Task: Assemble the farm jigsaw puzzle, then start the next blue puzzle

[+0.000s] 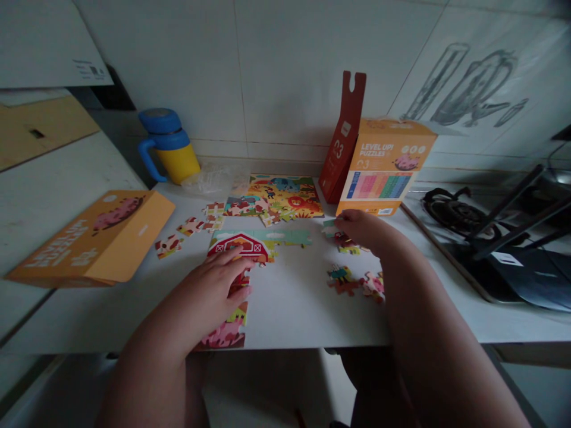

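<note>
A partly joined jigsaw puzzle (pixel 238 245) with a red barn and green-blue sky lies at the table's front middle. My left hand (pixel 220 278) rests on its left side, fingers stretched out and lying on the pieces. Pink pigs show at its lower end. My right hand (pixel 359 227) is closed at the right, thumb and fingertips on a light green puzzle piece (pixel 329 224). Just below that hand lies a dark red and green piece (pixel 348 244). Nearer me are a loose piece with a blue-green figure (pixel 342 278) and a pink piece (pixel 373 285), partly behind my forearm.
Several cow pieces (pixel 168 246) lie at left. Behind the puzzle is a colourful animal picture (pixel 285 193). An open orange puzzle box (pixel 383 154) stands at back right; another orange box (pixel 98 238) lies left. A blue-yellow jug (pixel 172 148), plastic bag (pixel 214 180) and stove (pixel 455 217) surround them.
</note>
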### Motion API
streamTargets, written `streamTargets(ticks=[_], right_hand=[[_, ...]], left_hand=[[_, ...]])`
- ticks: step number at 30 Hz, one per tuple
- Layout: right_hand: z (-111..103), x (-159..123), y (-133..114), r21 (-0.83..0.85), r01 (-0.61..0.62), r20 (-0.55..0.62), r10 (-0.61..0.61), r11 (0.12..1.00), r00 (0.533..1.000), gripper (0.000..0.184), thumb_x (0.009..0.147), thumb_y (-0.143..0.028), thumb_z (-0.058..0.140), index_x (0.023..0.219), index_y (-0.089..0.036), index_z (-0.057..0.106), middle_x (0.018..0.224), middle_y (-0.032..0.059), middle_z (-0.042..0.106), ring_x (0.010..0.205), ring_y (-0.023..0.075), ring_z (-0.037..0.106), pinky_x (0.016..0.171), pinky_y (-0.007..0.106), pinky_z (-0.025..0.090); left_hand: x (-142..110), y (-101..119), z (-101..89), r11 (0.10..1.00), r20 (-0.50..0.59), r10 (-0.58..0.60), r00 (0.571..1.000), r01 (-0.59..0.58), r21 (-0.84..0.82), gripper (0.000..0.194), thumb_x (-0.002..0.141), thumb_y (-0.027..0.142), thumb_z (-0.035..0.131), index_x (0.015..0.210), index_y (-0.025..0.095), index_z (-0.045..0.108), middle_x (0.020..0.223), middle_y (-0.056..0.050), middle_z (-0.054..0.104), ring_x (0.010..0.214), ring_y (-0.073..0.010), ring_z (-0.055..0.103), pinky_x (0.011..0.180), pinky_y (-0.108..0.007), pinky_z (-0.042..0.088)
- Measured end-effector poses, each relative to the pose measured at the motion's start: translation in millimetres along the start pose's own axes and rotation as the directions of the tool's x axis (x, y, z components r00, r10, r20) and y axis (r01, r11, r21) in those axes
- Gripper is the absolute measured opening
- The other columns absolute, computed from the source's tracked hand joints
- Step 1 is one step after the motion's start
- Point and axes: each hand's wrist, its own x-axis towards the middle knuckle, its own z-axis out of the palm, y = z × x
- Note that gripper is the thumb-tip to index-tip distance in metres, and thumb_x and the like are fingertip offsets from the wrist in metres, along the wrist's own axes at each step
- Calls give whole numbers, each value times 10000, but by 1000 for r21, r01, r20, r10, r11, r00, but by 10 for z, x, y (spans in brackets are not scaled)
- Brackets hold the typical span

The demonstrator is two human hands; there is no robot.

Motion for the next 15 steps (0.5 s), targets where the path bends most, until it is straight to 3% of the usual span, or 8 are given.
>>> streamTargets(ticks=[4,8,15], right_hand=[[57,-42,-97,-292,33,-9,-38,956,999,206,979,-377,605,927,-218,725,752,53,733,631,183,650,534,270,437],[101,-86,-187,-328,53,40,-42,943,998,244,1035,-360,550,989,-204,732,752,40,730,594,147,614,524,256,397],[90,-72,-187,-440,64,67,-38,896,997,232,1030,-359,589,983,-204,755,687,27,745,589,158,656,530,261,432]], left_hand=[[2,-26,22,1000,20,-10,1000,10,18,456,979,344,669,1432,293,682,1680,-63,515,1559,-310,469,1318,-536,371],[3,-49,48,1000,15,6,1000,-6,15,456,983,338,667,1438,319,678,1688,-33,503,1560,-307,465,1325,-530,360],[-1,-27,34,999,31,-12,999,11,34,471,988,359,657,1455,293,665,1685,-59,507,1556,-313,469,1317,-541,371]])
